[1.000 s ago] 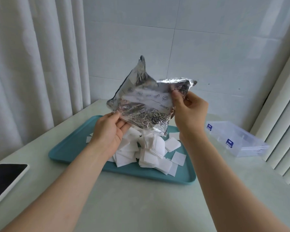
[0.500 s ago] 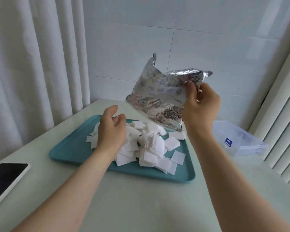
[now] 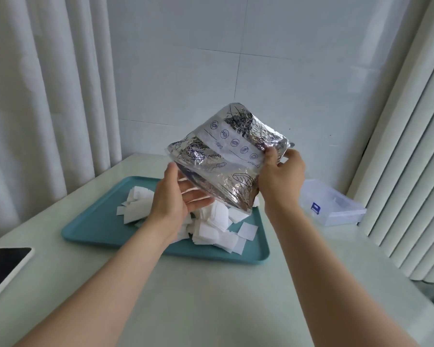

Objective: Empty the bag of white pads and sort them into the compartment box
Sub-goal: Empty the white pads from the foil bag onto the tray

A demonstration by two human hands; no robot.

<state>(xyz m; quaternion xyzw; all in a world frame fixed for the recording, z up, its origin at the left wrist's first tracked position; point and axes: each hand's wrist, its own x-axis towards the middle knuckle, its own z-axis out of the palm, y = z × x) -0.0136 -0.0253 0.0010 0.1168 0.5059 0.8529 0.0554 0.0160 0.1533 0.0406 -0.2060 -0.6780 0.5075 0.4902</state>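
Black-screened white-rimmed phone (image 3: 3,267) cut by left edge. Heap of white square pads (image 3: 217,219) partly hidden behind left hand (image 3: 177,197) and crinkled silver foil bag (image 3: 223,171).

The crinkled silver foil bag (image 3: 226,171) is mirror-bright, printed with dark blue line drawings and crossed by a white band bearing small round blue icons. The square white pads (image 3: 212,225) are plain, unmarked white; the rectangular teal plastic tray (image 3: 98,229) is one even blue-green. The clear plastic compartment box (image 3: 336,206) is colourless with a blue latch. The smooth pale bench (image 3: 198,296) is faintly greenish white. The flat phone (image 3: 3,266) shows a black screen in a white frame.
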